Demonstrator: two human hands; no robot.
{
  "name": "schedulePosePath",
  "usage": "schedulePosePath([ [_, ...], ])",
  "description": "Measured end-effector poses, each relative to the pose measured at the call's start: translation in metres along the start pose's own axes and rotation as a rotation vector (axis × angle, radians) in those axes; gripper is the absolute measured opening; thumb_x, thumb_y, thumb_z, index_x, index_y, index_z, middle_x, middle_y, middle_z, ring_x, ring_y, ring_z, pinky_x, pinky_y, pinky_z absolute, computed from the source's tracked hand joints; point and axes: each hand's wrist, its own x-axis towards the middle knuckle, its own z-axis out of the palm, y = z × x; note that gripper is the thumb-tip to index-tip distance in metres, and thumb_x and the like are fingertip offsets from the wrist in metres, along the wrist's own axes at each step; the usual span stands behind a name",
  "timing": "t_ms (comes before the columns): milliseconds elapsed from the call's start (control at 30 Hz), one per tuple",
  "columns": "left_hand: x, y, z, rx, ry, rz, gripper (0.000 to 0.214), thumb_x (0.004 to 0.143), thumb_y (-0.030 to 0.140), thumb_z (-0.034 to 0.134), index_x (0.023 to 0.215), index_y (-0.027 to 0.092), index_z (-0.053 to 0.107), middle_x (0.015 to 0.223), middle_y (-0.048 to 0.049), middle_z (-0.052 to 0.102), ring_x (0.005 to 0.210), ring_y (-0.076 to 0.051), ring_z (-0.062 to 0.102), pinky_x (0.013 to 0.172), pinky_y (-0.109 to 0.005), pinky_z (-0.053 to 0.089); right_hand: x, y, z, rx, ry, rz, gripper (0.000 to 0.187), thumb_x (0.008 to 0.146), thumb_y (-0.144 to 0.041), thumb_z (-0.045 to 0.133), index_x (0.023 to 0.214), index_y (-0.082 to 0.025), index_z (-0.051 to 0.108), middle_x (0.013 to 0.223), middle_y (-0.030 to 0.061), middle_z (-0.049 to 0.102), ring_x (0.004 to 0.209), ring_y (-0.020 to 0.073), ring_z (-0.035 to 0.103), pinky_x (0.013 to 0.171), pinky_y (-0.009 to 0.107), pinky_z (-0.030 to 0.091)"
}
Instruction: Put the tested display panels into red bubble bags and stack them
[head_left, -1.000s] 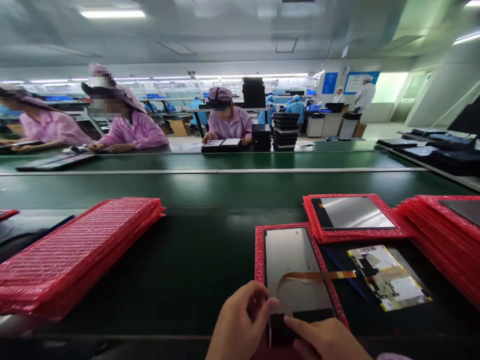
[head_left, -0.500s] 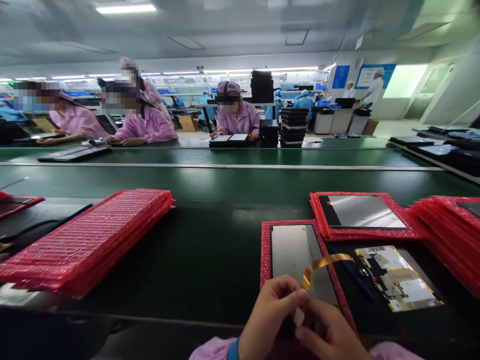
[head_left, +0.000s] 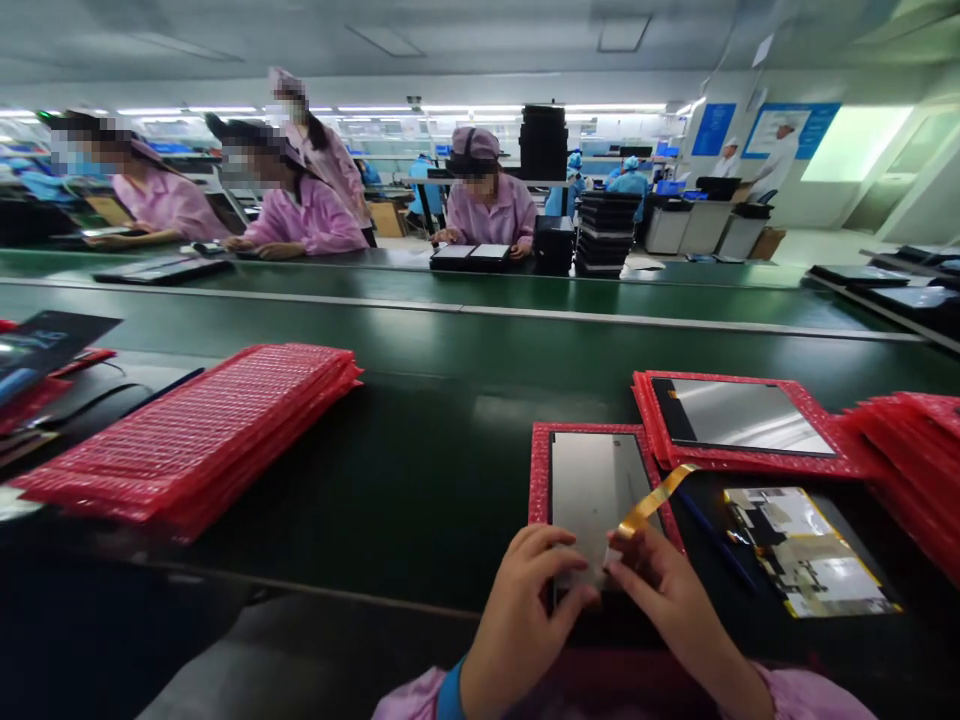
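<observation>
Head view records no legible brand, label or writing on any item at the near bench; the left hand (head_left: 525,600) and right hand (head_left: 664,585) pinch, fingertips together, the lower end of an orange flex ribbon (head_left: 651,500) on a grey display panel (head_left: 592,485). That panel lies flat on a red bubble-wrap sheet (head_left: 538,470) at the near edge of the green bench (head_left: 450,440), with another panel (head_left: 739,415) on red sheets just beyond, a circuit board (head_left: 810,550) to the right and a stack of red bubble-wrap sheets (head_left: 202,430) well to the left
</observation>
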Motion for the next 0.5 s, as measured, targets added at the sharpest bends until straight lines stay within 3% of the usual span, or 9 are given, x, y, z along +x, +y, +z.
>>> schedulePosePath([
  [67,-0.007,-0.006,-0.003,0.188,-0.146,0.041,0.029,0.072,0.02,0.078,0.1,0.028,0.077,0.134,-0.0099,0.062,0.135,-0.038,0.042,0.11,-0.063,0.035,0.0,-0.001,0.0,-0.013,-0.013,-0.03,0.032,0.093,-0.052,0.06,0.098,-0.02,0.064,0.089,0.0045,0.066,0.082,0.023,0.062,0.073,0.03,0.049],
  [167,-0.014,-0.011,-0.006,0.338,-0.288,0.08,0.042,0.073,0.018,0.079,0.111,0.036,0.073,0.146,-0.0055,0.054,0.144,-0.038,0.032,0.112,-0.07,0.029,-0.001,-0.003,0.0,-0.054,-0.036,-0.087,0.024,0.094,-0.042,0.057,0.085,-0.021,0.065,0.082,0.0021,0.063,0.078,0.0208,0.059,0.072,0.029,0.046],
  [367,-0.013,-0.013,-0.005,0.365,-0.251,0.183,0.039,0.07,0.017,0.082,0.106,0.033,0.075,0.139,-0.0045,0.06,0.138,-0.038,0.042,0.107,-0.072,0.036,-0.003,-0.001,-0.002,-0.117,-0.049,-0.106,0.016,0.094,-0.034,0.058,0.101,-0.022,0.066,0.095,0.0027,0.068,0.089,0.0206,0.062,0.08,0.028,0.046],
  [500,-0.018,-0.022,-0.002,0.328,-0.147,0.328,0.033,0.071,0.017,0.081,0.101,0.031,0.075,0.13,-0.0031,0.067,0.13,-0.036,0.052,0.102,-0.069,0.044,-0.003,-0.007,-0.002,-0.159,-0.121,-0.156,0.018,0.095,-0.031,0.054,0.09,-0.022,0.069,0.087,0.0019,0.066,0.083,0.0199,0.062,0.076,0.028,0.046],
])
